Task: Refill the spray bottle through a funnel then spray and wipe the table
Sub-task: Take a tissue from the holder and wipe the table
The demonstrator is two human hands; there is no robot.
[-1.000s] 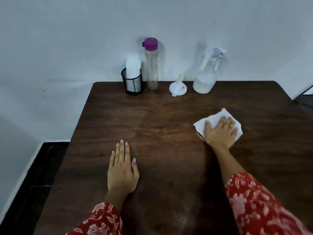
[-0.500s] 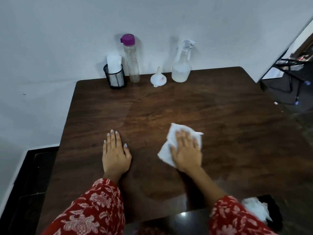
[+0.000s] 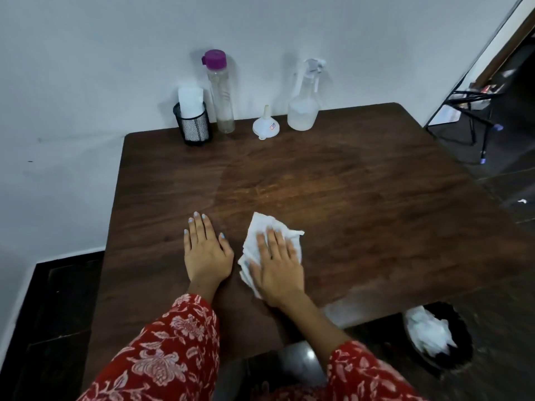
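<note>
My right hand (image 3: 276, 266) presses flat on a crumpled white tissue (image 3: 254, 241) near the front middle of the dark wooden table (image 3: 362, 204). Just left of it, my left hand (image 3: 206, 250) rests flat on the wood with straight fingers. At the back edge by the wall stand a clear spray bottle (image 3: 304, 108) partly filled with liquid, a white funnel (image 3: 265, 125) lying mouth down, and a tall clear bottle (image 3: 219, 91) with a purple cap.
A black mesh holder (image 3: 192, 123) with white tissues stands at the back left. On the floor at the front right sits a dark bin (image 3: 440, 334) with crumpled tissue inside. A metal stand (image 3: 474, 123) is on the floor at the right.
My right hand has slid the tissue from the right middle of the table toward me and to the left, close to my left hand. The left hand stayed flat on the table.
</note>
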